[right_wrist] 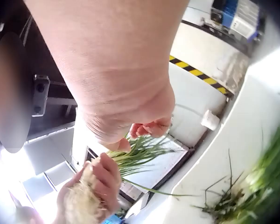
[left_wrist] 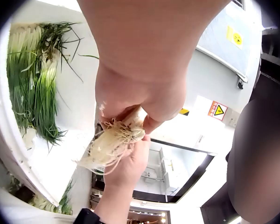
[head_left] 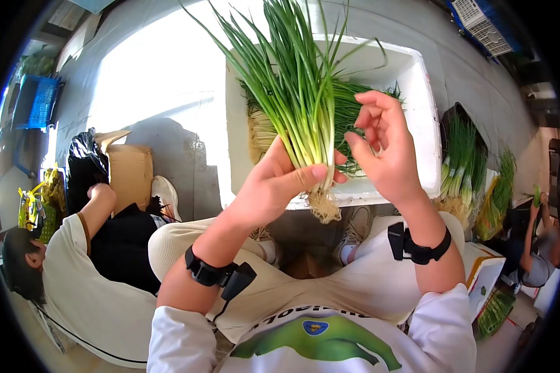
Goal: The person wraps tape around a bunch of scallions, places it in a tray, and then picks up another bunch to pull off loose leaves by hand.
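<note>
My left hand [head_left: 270, 186] grips a bunch of scallions [head_left: 305, 112] low on the white stems, thumb across the front. The green leaves fan upward, and the pale roots [head_left: 323, 208] hang below that hand. Just right of the stems my right hand [head_left: 389, 152] is raised with its fingers loosely bent, and nothing shows in it. In the right wrist view, the right hand's fingers [right_wrist: 151, 128] are bent close by the leaves. Below the bunch stands a white foam box [head_left: 225, 149] with more scallions [head_left: 259, 130] lying inside, also seen in the left wrist view.
At the left a person [head_left: 99, 292] sits next to a cardboard box [head_left: 130, 177] and a black bag [head_left: 84, 165]. More scallion bunches [head_left: 463, 155] stand right of the foam box. A blue basket [head_left: 36, 102] is at the far left; another person [head_left: 541, 239] is at the far right.
</note>
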